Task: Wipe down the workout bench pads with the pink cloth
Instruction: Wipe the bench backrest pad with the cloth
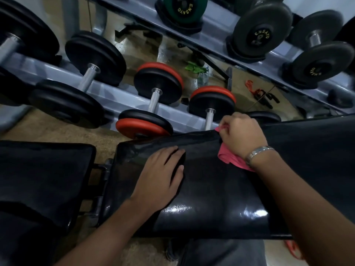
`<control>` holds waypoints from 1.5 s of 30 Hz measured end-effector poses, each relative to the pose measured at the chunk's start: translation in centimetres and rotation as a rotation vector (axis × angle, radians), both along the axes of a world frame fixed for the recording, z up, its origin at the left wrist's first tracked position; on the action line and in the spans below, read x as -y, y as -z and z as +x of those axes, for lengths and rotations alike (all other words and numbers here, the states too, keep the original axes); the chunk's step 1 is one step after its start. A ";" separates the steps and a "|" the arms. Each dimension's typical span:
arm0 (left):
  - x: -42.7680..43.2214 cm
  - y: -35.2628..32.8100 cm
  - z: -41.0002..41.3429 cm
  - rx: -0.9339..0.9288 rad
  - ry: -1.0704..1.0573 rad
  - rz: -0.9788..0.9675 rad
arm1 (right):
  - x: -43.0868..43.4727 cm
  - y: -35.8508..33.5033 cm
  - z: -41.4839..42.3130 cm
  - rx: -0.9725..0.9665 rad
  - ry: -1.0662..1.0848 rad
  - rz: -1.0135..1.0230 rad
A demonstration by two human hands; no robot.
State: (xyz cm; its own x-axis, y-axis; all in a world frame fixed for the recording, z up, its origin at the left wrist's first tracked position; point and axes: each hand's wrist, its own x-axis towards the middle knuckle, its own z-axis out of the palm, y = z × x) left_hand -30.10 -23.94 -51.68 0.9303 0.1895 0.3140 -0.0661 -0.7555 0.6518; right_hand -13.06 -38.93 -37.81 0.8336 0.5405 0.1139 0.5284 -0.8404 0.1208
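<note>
The right hand [242, 137] grips the pink cloth [229, 158] at the pad's [221, 189] far edge; its length runs left–right. The left hand [163, 173] rests flat.

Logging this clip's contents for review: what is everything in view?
Long glossy black back pad: one, black, centre-right.
Flat black seat pad: one, black, left.
Crumpled pink cloth: one, pink, back pad's far edge.
Red-and-black plate dumbbells: two, lower rack tier.
Black round dumbbells: several, black, both tiers.
Grey metal rack: one, grey, behind bench.
Silver wristband: one, silver, right wrist.
Left hand: one, flat on back pad.
Right hand: one, fingers grip cloth.
</note>
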 end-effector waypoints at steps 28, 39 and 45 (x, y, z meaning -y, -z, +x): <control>-2.7 -0.5 -0.5 0.018 0.065 -0.056 | -4.0 2.6 -1.5 -0.173 -0.125 0.083; -4.9 2.0 -2.0 -0.028 0.047 0.018 | -4.5 3.7 -2.6 -0.092 -0.121 0.044; -4.8 2.1 -2.1 -0.031 0.055 0.021 | -4.2 3.2 -2.5 -0.144 -0.179 0.011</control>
